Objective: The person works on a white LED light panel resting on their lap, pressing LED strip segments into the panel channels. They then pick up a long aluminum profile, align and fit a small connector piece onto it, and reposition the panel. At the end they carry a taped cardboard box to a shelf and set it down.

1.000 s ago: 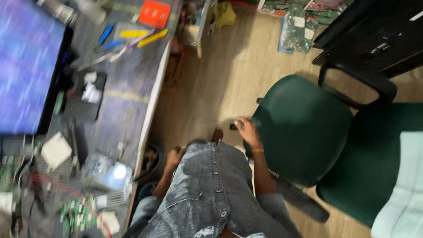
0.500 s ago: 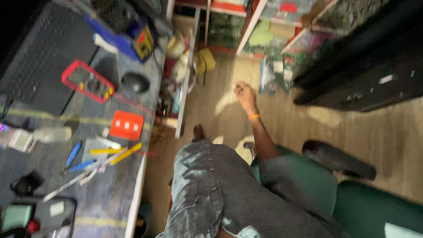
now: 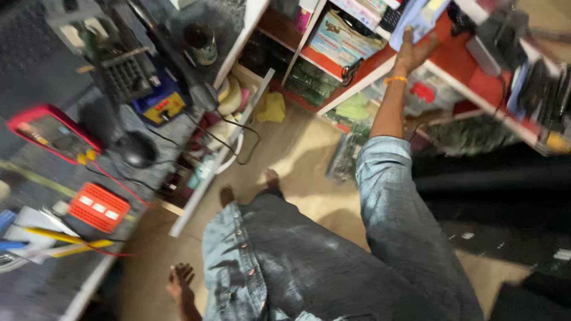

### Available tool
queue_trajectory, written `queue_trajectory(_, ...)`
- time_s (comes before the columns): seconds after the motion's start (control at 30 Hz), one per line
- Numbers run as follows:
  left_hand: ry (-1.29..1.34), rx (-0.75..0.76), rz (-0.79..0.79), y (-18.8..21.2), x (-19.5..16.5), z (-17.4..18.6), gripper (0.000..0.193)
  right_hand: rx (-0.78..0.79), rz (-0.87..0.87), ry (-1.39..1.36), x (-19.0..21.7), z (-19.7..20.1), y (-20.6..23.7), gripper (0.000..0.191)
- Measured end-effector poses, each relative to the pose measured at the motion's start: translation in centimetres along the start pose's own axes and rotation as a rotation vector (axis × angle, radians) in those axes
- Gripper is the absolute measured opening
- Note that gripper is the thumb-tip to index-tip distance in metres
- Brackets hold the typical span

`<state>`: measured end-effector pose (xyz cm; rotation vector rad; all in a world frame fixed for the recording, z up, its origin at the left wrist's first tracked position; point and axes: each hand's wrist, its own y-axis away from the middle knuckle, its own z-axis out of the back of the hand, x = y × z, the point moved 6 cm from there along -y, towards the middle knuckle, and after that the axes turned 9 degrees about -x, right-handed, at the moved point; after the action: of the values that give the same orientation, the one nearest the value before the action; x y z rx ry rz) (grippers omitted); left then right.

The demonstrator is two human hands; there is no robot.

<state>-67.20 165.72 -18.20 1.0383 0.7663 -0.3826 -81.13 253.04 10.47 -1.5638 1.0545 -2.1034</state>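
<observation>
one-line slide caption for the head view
Right hand reaching a pale blue packet on a red shelf; left hand hangs low.

The person wears a faded grey-blue denim shirt [image 3: 333,267] with a row of small metal snap buttons down its front placket and pale worn streaks across the cloth. Its sleeve [image 3: 386,178] ends above the elbow, with the forearm bare. A thin orange band [image 3: 395,79] circles the right wrist. Both feet [image 3: 178,279] are bare.

Right hand [image 3: 414,52] risen from beside the hip onto shelf's light blue packet [image 3: 423,18], left hand [image 3: 180,279] lowered
</observation>
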Motion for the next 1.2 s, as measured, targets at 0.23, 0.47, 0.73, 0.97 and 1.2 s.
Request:
queue_trajectory(0.23,0.028,0.116,0.002,8.3,2.7,-5.5,0.052,0.152,-0.282,0.159,-5.7,-4.3,1.7,0.103)
queue_trajectory(0.47,-0.011,0.147,0.033,10.2,7.6,-8.5,0.052,0.160,0.008,0.023,-7.1,-0.1,-0.7,0.098)
queue_trajectory(0.73,-0.032,0.116,0.137,7.3,7.0,-6.3,0.043,0.192,0.016,0.146,-9.7,11.5,2.6,0.087)
queue_trajectory(0.97,-0.224,0.073,-0.168,3.4,4.5,2.0,0.043,0.707,0.041,-0.216,-1.7,23.0,14.9,0.076)
queue_trajectory(1.2,-0.007,-0.198,-0.106,1.1,6.2,14.8,0.053,1.937,0.102,-0.703,17.5,21.7,35.3,0.066)
